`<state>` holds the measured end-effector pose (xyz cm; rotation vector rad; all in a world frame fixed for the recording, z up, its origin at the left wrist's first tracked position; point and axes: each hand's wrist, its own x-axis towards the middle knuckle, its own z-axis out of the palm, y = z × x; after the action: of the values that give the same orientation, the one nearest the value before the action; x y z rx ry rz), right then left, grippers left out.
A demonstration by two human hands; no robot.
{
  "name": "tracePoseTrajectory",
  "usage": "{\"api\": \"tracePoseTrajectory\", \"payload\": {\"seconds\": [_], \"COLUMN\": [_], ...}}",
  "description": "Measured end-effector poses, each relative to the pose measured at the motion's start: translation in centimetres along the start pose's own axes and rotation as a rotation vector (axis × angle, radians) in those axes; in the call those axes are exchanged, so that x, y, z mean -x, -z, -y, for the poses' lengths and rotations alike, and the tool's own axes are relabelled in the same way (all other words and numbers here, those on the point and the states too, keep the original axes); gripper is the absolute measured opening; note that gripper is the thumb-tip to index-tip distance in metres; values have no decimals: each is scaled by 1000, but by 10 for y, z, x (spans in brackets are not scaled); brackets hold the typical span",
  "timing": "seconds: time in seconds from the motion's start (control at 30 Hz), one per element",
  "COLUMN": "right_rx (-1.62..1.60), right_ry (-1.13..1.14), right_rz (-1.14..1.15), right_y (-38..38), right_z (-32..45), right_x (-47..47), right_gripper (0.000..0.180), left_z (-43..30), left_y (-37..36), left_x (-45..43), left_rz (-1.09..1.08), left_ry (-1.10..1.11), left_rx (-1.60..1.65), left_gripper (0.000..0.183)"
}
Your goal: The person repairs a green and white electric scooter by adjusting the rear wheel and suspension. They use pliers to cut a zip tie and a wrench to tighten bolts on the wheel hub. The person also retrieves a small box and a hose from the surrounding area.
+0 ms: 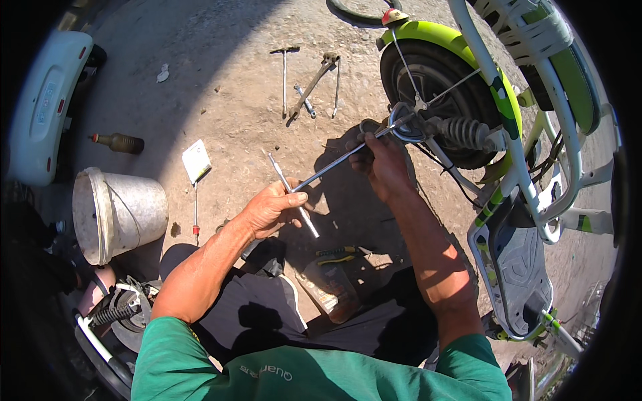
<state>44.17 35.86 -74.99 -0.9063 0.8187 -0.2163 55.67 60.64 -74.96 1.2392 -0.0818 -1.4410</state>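
Observation:
A chrome T-handle socket wrench slants up and right across the middle of the view. My left hand grips it where the crossbar meets the shaft. Further along, my right hand has fingers and thumb around the shaft near the socket end. That end meets the round hub part of a scooter wheel; whether it sits on a nut I cannot tell. The wheel has a black tyre under a lime-green fender. Beside the hub is a dusty coil-spring shock absorber.
Several wrenches lie on the dirt ahead. Pliers and a worn box lie between my legs. At left are a tipped bucket, a brown bottle, a small white box and a white car.

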Motion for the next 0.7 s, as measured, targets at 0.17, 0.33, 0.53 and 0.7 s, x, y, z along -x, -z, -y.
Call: {"api": "tracePoseTrajectory", "payload": {"seconds": [0.17, 0.33, 0.53, 0.7], "right_rx": [9, -3, -8, -11], "right_ry": [-4, 1, 8, 10], "right_rz": [-6, -40, -12, -19], "right_y": [6, 2, 7, -1], "right_z": [0, 2, 3, 6], "right_x": [1, 1, -2, 1], "right_gripper": [18, 17, 18, 16], "left_z": [-2, -1, -2, 13], "left_y": [-5, 0, 23, -11], "left_x": [2, 7, -9, -3], "left_rz": [-224, -292, -62, 30], "left_ry": [-690, -650, 248, -8], "left_rx": [-1274, -1259, 24, 150], "left_gripper": [16, 33, 42, 45]}}
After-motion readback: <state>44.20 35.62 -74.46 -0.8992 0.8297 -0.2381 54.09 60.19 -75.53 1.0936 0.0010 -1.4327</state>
